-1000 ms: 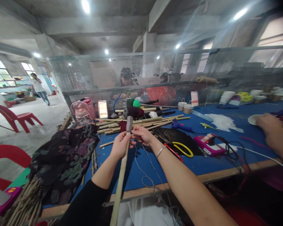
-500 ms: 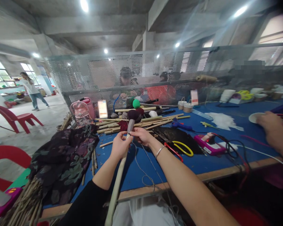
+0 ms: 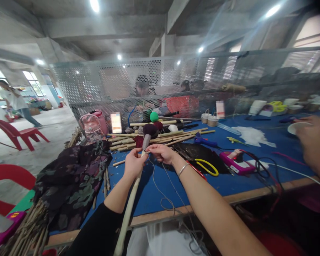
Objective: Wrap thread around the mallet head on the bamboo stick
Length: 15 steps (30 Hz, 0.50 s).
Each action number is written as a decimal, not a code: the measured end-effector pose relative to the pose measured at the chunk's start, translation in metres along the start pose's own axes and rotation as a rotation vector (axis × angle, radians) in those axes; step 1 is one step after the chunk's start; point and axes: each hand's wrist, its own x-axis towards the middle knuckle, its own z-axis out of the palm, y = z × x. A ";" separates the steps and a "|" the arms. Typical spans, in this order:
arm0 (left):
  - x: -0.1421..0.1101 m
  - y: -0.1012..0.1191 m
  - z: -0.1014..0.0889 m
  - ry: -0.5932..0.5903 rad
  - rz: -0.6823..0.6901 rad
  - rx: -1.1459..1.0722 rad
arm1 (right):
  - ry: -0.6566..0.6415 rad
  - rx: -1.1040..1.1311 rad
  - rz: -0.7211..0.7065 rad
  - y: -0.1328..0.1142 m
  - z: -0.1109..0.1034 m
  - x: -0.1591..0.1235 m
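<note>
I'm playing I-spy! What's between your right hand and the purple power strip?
In the head view, yellow-handled scissors and a black sheet lie between your right hand and the purple power strip.

The left hand (image 3: 134, 163) and right hand (image 3: 164, 153) were bare. A plain black sleeve (image 3: 96, 233) ended partway up the left forearm (image 3: 118, 193); a slim, rounded, silvery bangle (image 3: 184, 168) circled the right wrist (image 3: 179, 164), its forearm (image 3: 210, 209) bare.
</note>
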 end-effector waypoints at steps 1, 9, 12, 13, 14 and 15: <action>0.000 0.000 0.000 0.003 0.002 0.002 | 0.000 0.033 -0.006 0.000 0.001 0.001; -0.001 0.004 -0.002 0.024 -0.008 0.004 | 0.058 -0.004 -0.015 0.008 -0.001 0.007; -0.001 0.004 -0.002 0.024 -0.009 -0.005 | 0.080 -0.022 -0.022 0.008 -0.001 0.007; -0.001 0.004 -0.001 0.027 -0.011 -0.016 | 0.087 -0.024 -0.025 0.007 0.000 0.007; -0.001 0.004 -0.001 0.029 -0.019 -0.034 | 0.093 -0.024 -0.027 0.006 0.001 0.008; -0.001 0.005 0.000 0.027 -0.033 -0.061 | 0.095 -0.022 -0.029 0.005 0.002 0.008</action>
